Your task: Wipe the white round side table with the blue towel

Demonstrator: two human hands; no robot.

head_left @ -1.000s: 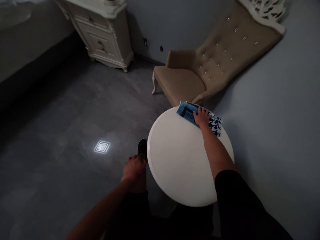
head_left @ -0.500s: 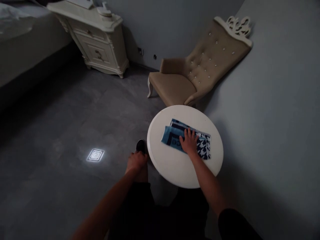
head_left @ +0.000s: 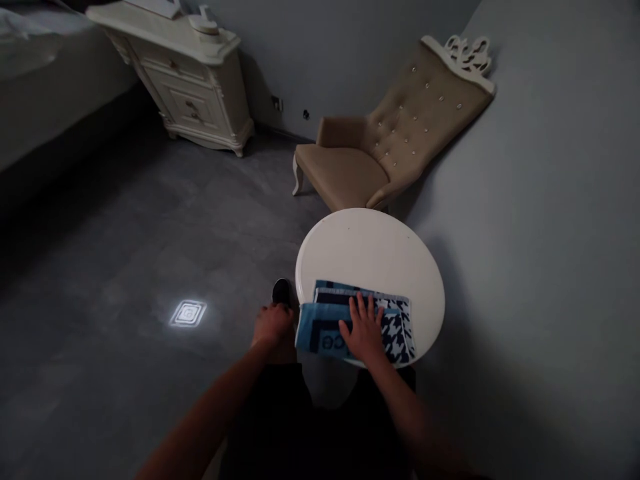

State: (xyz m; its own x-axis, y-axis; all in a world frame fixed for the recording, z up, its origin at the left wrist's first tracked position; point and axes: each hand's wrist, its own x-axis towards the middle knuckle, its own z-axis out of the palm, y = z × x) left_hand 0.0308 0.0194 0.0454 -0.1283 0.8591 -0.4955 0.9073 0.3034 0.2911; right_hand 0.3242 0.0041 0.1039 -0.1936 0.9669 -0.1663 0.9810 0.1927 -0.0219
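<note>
A folded towel [head_left: 330, 337] in blue, navy and white lies on the round white table [head_left: 370, 257], close to the edge nearest me. It has lettering on its left part and a houndstooth pattern on its right. Part of its left end reaches past the rim. Flat on top of the towel is my right hand [head_left: 365, 330], open, with its fingers spread and pointing away from me. My left hand [head_left: 273, 325] rests on my left leg beside the table, apart from the towel. Its fingers bend down over the leg, and their tips are hidden.
A tan tufted armchair [head_left: 350, 175] stands just behind the table. At the back left is a white nightstand [head_left: 193, 93], with a bed [head_left: 45, 100] at the far left. A grey wall [head_left: 545, 220] runs along the right. A lit diamond pattern [head_left: 189, 313] shows on the floor.
My right hand and the towel under it have moved toward me and slightly left, from mid-table to the near edge. My left hand has stayed on my leg.
</note>
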